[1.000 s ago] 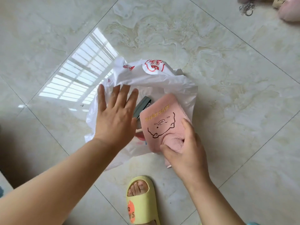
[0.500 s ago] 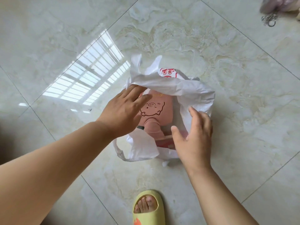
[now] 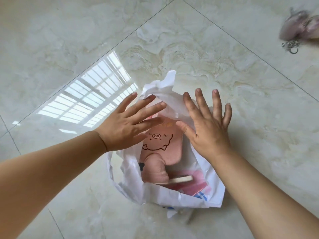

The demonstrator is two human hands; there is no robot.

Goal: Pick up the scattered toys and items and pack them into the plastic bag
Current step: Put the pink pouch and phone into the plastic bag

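Both hands, left hand [image 3: 124, 130] and right hand [image 3: 209, 128], hovered over plastic bag [image 3: 181, 199], fingers spread apart, gripping nothing; pink slipper [image 3: 164, 149] inside bag.

The pink pig-print item [image 3: 161, 144] now lies down inside the plastic bag [image 3: 174, 198], no longer held at its mouth. Both the left hand [image 3: 127, 128] and the right hand [image 3: 209, 128] have let go, fingers spread above the bag.
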